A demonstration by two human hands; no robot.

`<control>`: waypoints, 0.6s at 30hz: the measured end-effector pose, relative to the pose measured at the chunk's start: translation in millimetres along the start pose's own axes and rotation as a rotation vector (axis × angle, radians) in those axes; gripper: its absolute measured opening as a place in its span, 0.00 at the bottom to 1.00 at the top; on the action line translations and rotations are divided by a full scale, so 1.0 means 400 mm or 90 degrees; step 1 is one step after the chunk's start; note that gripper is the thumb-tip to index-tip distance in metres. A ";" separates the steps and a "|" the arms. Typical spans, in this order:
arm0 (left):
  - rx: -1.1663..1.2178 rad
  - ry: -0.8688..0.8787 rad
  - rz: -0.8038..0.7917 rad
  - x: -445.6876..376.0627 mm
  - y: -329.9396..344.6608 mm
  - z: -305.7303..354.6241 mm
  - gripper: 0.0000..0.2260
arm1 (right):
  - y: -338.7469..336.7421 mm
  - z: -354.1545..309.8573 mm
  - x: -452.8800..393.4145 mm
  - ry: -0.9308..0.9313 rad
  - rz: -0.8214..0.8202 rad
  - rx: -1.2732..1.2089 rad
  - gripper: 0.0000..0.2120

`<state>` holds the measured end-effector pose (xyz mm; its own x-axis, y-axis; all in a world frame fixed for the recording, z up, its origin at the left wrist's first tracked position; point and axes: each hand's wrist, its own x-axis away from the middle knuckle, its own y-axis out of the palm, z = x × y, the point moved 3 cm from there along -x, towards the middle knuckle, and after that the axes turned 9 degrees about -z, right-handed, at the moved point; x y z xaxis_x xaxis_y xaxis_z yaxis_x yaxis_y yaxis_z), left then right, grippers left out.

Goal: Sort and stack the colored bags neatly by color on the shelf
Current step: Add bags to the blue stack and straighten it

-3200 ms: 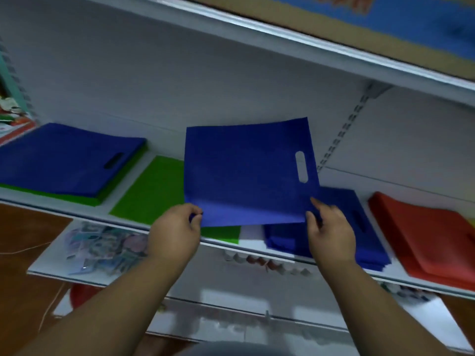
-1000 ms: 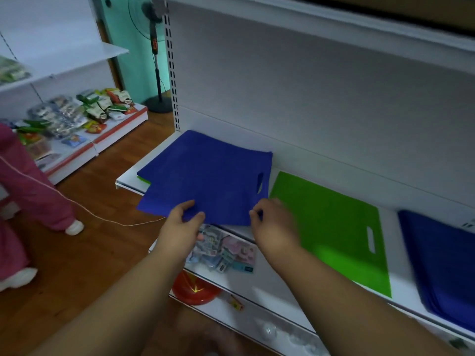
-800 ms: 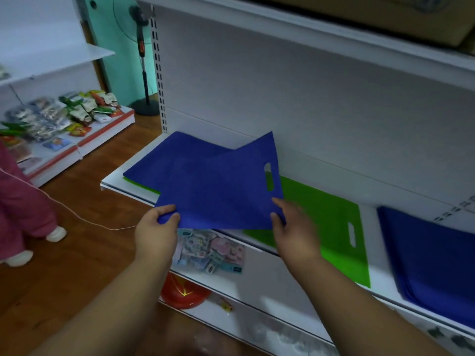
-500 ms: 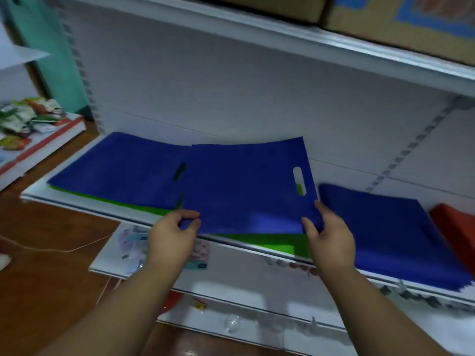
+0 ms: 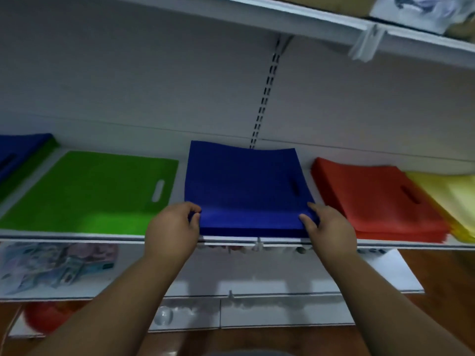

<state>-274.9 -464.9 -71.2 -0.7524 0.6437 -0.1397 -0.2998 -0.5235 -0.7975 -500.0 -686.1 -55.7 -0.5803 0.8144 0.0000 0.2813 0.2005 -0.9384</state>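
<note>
Blue bag now lowered from mid-air onto the blue stack (image 5: 244,186).
On the white shelf (image 5: 77,237), that stack sits between green bag (image 5: 90,194) and red stack (image 5: 372,199); left hand (image 5: 172,232) and right hand (image 5: 329,227) pinch its front corners.

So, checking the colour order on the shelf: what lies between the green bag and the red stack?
In the head view, the blue stack, gripped at its front corners by the left hand and the right hand.
</note>
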 end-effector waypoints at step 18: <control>-0.241 0.060 -0.009 -0.030 0.119 0.088 0.06 | -0.011 0.092 -0.106 -0.051 -0.108 0.144 0.17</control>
<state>-300.9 -517.1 -87.0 -0.6871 0.7070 -0.1671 -0.0588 -0.2834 -0.9572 -504.9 -741.7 -64.4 -0.6660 0.7318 0.1448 0.0026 0.1964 -0.9805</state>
